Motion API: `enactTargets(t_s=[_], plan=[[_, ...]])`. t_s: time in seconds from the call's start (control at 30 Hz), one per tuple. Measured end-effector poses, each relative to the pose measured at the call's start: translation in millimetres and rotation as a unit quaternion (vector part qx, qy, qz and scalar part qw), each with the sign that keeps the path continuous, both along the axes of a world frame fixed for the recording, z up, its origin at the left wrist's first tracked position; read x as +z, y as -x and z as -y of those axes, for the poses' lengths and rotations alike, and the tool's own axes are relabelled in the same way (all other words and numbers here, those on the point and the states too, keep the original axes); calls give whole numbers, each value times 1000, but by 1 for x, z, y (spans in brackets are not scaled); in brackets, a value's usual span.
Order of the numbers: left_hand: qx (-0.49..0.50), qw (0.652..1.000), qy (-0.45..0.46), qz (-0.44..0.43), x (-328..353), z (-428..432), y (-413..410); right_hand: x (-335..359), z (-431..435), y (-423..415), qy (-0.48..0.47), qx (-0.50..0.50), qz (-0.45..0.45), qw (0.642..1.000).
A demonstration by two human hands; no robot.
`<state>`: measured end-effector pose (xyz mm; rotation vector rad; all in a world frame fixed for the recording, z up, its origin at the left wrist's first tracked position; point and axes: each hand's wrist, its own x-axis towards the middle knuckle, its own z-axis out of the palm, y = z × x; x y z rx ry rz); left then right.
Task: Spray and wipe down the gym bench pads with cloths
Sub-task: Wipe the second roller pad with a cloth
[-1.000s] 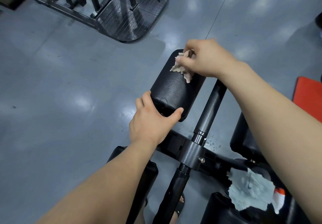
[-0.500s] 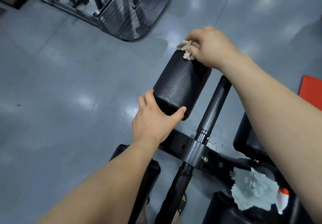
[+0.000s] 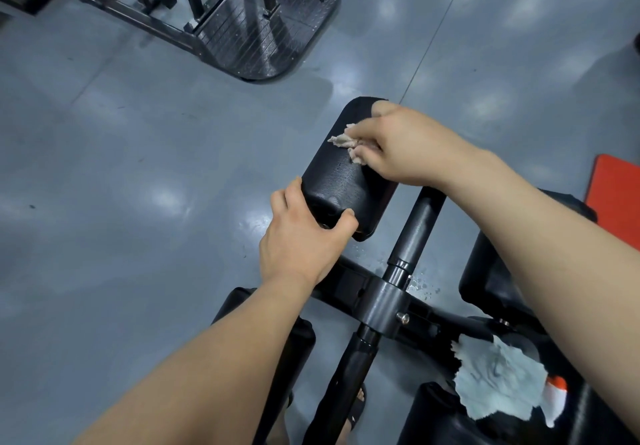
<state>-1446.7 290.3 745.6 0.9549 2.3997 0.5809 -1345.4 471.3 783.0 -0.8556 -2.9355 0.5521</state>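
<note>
**Wiping the far-left roller pad, one hand bracing it**

The step in hand looks like the wipe, not the spray. The black pad [image 3: 343, 181] being cleaned sticks out over the grey floor [image 3: 138, 167] on the left of the black frame [image 3: 412, 233]. The left hand [image 3: 301, 240] grips the pad's near end, thumb on top and fingers curled round its side, which I take as steadying it against rolling. The right hand [image 3: 405, 146] pinches a bunched beige cloth [image 3: 349, 146] and presses it onto the pad's upper face, towards the far end.

Next, I judge, the cloth needs drawing over the strip between the two hands. The left hand would then have to let go so the pad's near end can be wiped too. The other pads seem to be waiting, and would probably need the sprayer picked up again.

Counted, largest first:
- One other gym machine [image 3: 263, 29] at the top left.
- Four black pads: the one in hand, one under the left forearm [image 3: 294, 347], and two on the right [image 3: 491, 271] [image 3: 433, 417].
- One red slab [image 3: 616, 198] at the right edge; I cannot tell whether it is a pad.
- Two hands.
- Two cloths: the beige one, and a pale blue cloth [image 3: 498, 385] lying loose on the lower right pads.
- One spray bottle [image 3: 554, 396] just beside the blue cloth, with only its white and orange end showing.
- A scatter of droplets [image 3: 422, 285] beside the frame joint.
</note>
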Motion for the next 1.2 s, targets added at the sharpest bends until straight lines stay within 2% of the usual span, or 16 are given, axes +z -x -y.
enactTargets(t_s=[0.17,0.3,0.4,0.57,0.67,0.73,0.87,0.93,1.07,1.2], plan=[[-2,1000,5,1,0,0,0,-6,-38,6,-1,-93,-11,996],[1,1000,1,3,0,0,1,-5,-51,18,-5,-143,21,990],[2,1000,-1,1,0,0,0,-1,-35,24,-10,-115,30,993],[-2,1000,0,2,-1,0,1,1,0,16,64,11,22,998],[-3,1000,-1,0,-1,0,1,0,-4,12,66,43,14,997],[-4,1000,-4,1,-1,0,2,0,-18,10,35,15,4,999],[-10,1000,-4,2,-1,2,2,3,-39,8,-14,-134,15,991],[-8,1000,-3,3,-1,2,2,1,-36,11,-23,-150,45,987],[-6,1000,-3,3,-1,2,2,4,-15,11,7,-39,89,995],[-8,1000,2,2,-2,1,2,10,9,2,67,21,75,995]])
